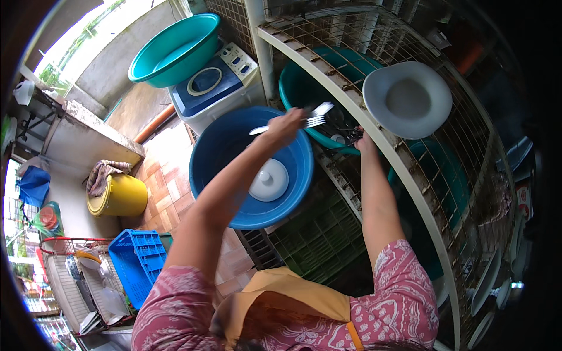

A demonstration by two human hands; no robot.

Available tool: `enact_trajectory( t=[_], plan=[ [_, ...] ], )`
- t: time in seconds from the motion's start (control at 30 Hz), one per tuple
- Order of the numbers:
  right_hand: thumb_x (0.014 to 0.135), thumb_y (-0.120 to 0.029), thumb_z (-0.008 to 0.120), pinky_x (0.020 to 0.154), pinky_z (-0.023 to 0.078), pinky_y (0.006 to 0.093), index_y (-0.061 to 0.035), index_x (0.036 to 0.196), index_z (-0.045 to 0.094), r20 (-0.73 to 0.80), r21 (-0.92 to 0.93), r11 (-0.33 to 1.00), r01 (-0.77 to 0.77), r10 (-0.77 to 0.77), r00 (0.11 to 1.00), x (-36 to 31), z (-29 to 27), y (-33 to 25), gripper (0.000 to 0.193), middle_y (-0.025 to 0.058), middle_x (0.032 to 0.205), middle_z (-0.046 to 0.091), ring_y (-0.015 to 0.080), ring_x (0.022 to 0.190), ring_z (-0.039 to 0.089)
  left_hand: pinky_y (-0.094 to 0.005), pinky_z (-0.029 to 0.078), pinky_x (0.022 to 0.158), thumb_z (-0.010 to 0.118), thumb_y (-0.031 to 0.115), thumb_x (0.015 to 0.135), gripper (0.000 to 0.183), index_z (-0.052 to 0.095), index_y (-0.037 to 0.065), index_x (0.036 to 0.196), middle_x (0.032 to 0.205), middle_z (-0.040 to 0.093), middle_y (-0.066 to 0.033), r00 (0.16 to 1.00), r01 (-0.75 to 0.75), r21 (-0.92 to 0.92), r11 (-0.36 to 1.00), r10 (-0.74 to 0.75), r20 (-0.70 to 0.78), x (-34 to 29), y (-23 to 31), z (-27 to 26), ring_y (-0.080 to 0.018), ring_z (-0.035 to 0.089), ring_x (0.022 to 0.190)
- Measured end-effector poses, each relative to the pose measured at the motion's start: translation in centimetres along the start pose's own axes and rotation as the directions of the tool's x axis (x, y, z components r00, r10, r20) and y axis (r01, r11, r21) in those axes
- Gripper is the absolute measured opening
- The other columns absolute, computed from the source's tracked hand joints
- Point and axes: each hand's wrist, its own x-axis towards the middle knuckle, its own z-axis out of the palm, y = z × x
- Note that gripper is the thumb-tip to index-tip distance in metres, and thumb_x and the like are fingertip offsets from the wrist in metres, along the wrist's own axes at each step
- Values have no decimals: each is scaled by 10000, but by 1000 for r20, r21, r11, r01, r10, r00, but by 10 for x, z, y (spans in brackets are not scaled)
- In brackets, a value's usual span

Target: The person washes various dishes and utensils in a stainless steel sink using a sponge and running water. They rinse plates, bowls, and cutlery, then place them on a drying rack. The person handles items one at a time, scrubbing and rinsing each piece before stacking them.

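My left hand (285, 127) is closed around several pieces of metal cutlery, with fork tines (316, 121) sticking out to the right. It is above the right rim of a blue basin (234, 219), in which a white lidded or domed dish (269, 180) with a knob sits. At the edge of a green basin (290, 96), beneath the wire rack, my right hand (364, 142) is closed at a bunch of dark cutlery (350, 136). The rack's frame and shadow partly hide its fingers. More utensils lie dimly in that green basin.
A white bowl (408, 99) rests on the wire rack (374, 88), which curves close on the right. Beyond the blue basin, a washing machine (211, 88) carries a teal basin (175, 50). A yellow bucket (126, 196) and blue crate (137, 260) stand left.
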Motion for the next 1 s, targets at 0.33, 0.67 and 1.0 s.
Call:
enact_trajectory(
  t=[0.33, 0.67, 1.0],
  plan=[
    [643, -174, 628, 625, 484, 397, 4, 770, 580, 143, -868, 418, 268, -308, 941, 51, -43, 47, 223, 143, 769, 623, 315, 668, 594, -430, 461, 795, 570, 110, 773, 346, 519, 72, 1112, 1047, 519, -144, 947, -322, -163, 933, 315, -66, -12, 13, 68, -352, 550, 957],
    [636, -175, 659, 809, 478, 405, 71, 1047, 570, 420, -801, -586, 121, -406, 812, 79, -64, -16, 486, 219, 1057, 604, 337, 887, 601, -401, 442, 872, 525, 73, 804, 322, 526, 59, 1125, 1060, 557, -156, 620, 647, -360, 673, -738, -266, -552, -89, 48, -320, 545, 1008],
    [697, -130, 628, 807, 461, 342, 21, 1081, 556, 624, -298, 357, 885, -629, 464, -289, 172, 295, 419, 150, 1035, 592, 275, 886, 566, -369, 484, 778, 580, 65, 770, 246, 581, 39, 1015, 982, 581, -144, -712, 622, -783, -19, -429, -556, -970, 139, 128, -303, 594, 867]
  ],
)
